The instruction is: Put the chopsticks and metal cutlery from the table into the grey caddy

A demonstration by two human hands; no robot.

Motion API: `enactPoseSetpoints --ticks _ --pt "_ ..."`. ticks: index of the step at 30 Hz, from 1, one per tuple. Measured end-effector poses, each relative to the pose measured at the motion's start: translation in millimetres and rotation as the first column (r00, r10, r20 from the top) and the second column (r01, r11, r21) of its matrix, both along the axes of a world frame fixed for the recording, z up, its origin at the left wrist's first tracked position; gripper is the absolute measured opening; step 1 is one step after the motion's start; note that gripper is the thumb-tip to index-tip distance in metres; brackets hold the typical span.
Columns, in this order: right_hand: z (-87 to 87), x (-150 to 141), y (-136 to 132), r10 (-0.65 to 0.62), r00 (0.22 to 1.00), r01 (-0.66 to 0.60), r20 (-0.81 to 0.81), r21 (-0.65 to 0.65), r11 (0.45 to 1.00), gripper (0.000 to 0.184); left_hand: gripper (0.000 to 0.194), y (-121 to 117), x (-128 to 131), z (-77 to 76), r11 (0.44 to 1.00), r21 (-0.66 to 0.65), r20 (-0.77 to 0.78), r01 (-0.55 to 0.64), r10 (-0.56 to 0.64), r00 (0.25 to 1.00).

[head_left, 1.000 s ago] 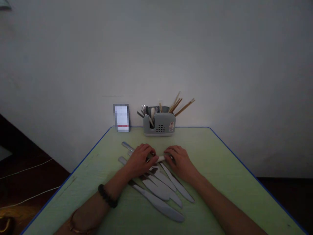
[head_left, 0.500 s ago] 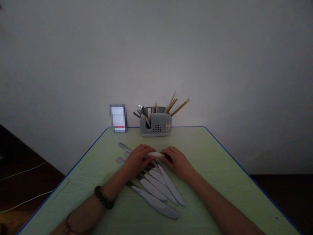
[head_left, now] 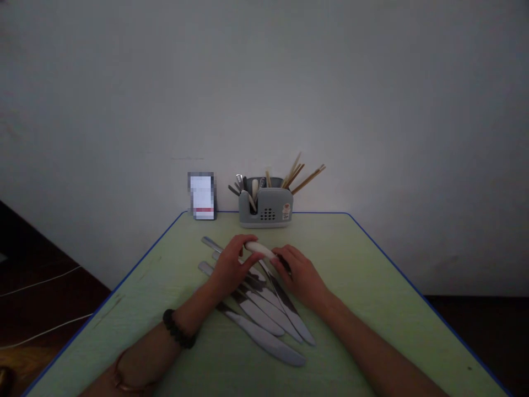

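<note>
A white-handled utensil (head_left: 260,250) is held between my two hands above the table; its far end is hidden, so I cannot tell its kind. My left hand (head_left: 231,264) pinches the left end of the handle between thumb and fingers. At the other end, my right hand (head_left: 301,274) is closed around a dark part of it. Beneath and between the hands, several metal table knives (head_left: 268,344) lie fanned out, blades toward me on the right. Their handles (head_left: 205,268) point to the far left, partly covered by my left hand.
A grey cutlery holder (head_left: 266,209) with utensils and wooden chopsticks (head_left: 309,179) stands at the back against the wall. Left of it a phone (head_left: 203,197) with a blurred screen leans upright. The green table (head_left: 372,331) has a blue edge.
The white handle has tilted, its left end rising, and my left fingers have shifted up along it. My right hand stays nearly in place. The knives lie as before; the view shifted slightly.
</note>
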State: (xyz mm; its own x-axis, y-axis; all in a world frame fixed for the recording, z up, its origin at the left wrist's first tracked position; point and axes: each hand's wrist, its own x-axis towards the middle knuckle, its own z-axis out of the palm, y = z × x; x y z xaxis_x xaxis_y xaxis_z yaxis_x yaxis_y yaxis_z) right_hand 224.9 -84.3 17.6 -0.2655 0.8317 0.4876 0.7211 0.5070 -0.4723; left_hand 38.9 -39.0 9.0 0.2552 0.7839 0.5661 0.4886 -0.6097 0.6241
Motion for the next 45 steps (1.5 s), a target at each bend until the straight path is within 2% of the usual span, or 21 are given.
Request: enactPoseSetpoints --ticks 8,11,13,15,18,22,24,26,29,32,35,38,41,43,45 --pt "-1.8 2 1 -0.007 0.987 0.003 -0.164 -0.019 1.000 0.021 0.035 1 0 2.8 0.996 -0.061 0.025 -0.067 0.068 0.997" --pt "-2.3 1 1 -0.011 0.971 -0.008 -0.241 -0.079 0.997 0.019 0.033 1 0 4.3 0.996 -0.082 0.045 -0.040 0.044 0.998" --pt "-2.6 0 2 -0.052 0.932 0.000 -0.358 -0.143 0.990 0.018 0.031 1 0 5.2 0.995 -0.099 0.070 -0.017 0.024 0.997" --pt "-3.4 1 4 -0.111 0.845 -0.017 -0.523 -0.234 0.972 0.020 0.027 1 0 6.2 0.993 -0.119 0.091 -0.024 0.035 0.995" --pt "-6.1 4 8 -0.196 0.629 -0.143 -0.752 -0.360 0.922 0.029 0.022 1 -1 7.5 0.990 -0.133 0.085 -0.040 0.051 0.995" --pt "-10.2 11 13 -0.274 0.332 -0.292 -0.903 -0.374 0.880 0.036 0.023 1 -1 5.1 0.992 -0.124 0.004 0.021 -0.021 1.000" --pt "-9.9 11 13 -0.282 0.242 -0.352 -0.928 -0.355 0.866 0.033 0.024 1 0 2.5 0.992 -0.117 -0.047 0.054 -0.060 0.997" --pt "-8.0 9 12 -0.279 0.210 -0.407 -0.937 -0.344 0.846 0.032 0.025 0 0 0.9 0.990 -0.109 -0.088 0.091 -0.101 0.991" --pt "-4.8 4 8 -0.276 0.201 -0.459 -0.940 -0.339 0.821 0.031 0.026 -3 -1 2.0 0.983 -0.096 -0.149 0.155 -0.168 0.974" --pt "-3.9 1 6 -0.251 0.180 -0.485 -0.951 -0.308 0.818 0.031 0.024 -7 -1 3.9 0.970 -0.081 -0.234 0.228 -0.241 0.942" --pt "-4.3 2 6 -0.223 0.210 -0.496 -0.952 -0.300 0.815 0.029 0.023 -6 -1 1.0 0.971 -0.066 -0.291 0.231 -0.240 0.926" --pt "-1.0 6 6 -0.188 0.305 -0.417 -0.933 -0.309 0.855 0.026 0.021 0 -1 -4.5 0.990 -0.028 -0.293 0.135 -0.137 0.946" --pt "10.2 10 2 -0.157 0.477 -0.278 -0.865 -0.317 0.907 0.028 0.022 4 -1 -6.6 0.999 0.026 -0.263 0.046 -0.037 0.964" --pt "21.2 9 -2 -0.154 0.581 -0.192 -0.799 -0.319 0.928 0.028 0.021 4 -1 -5.6 0.997 0.058 -0.240 0.041 -0.026 0.970" --pt "33.3 4 -5 -0.146 0.646 -0.124 -0.749 -0.292 0.948 0.026 0.020 4 0 -4.2 0.994 0.081 -0.229 0.069 -0.049 0.972"
